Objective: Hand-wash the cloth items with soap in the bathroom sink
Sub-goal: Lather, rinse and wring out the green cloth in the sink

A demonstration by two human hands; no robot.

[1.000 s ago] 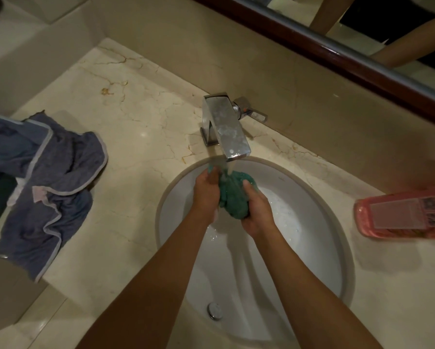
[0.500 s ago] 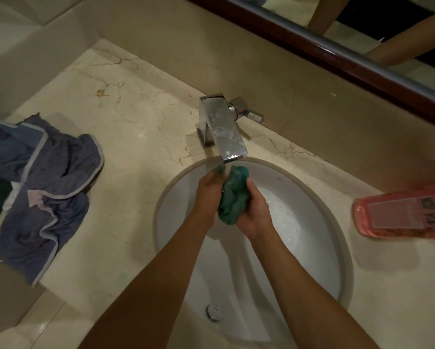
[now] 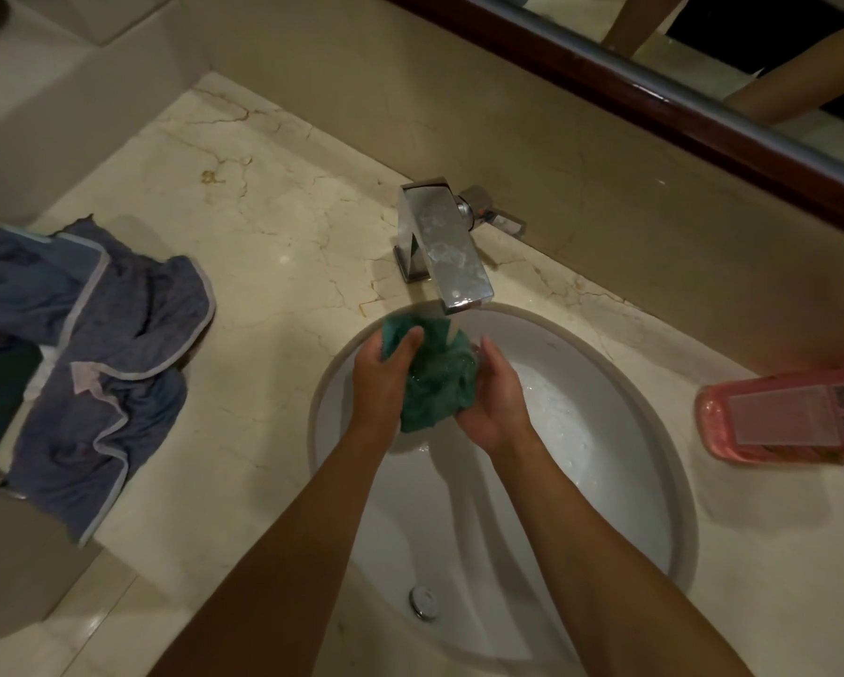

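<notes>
A bunched, wet green cloth (image 3: 434,383) is held over the white oval sink (image 3: 605,481), right under the spout of the chrome faucet (image 3: 442,251), with water running onto it. My left hand (image 3: 381,378) grips its left side, thumb over the top. My right hand (image 3: 495,403) cups and grips the cloth's right side. On the marble counter (image 3: 264,266) at the left lies a crumpled blue-grey garment (image 3: 102,368) with pale trim.
A pink soap bottle (image 3: 791,417) lies on its side on the counter, right of the sink. The drain plug (image 3: 424,601) sits at the basin's near end. A backsplash and a mirror with a dark wooden frame (image 3: 654,85) run behind the faucet.
Both hands have worked the green cloth under the spout: it is now spread wider at the top, with my left thumb moved over it. The view shifted slightly.
</notes>
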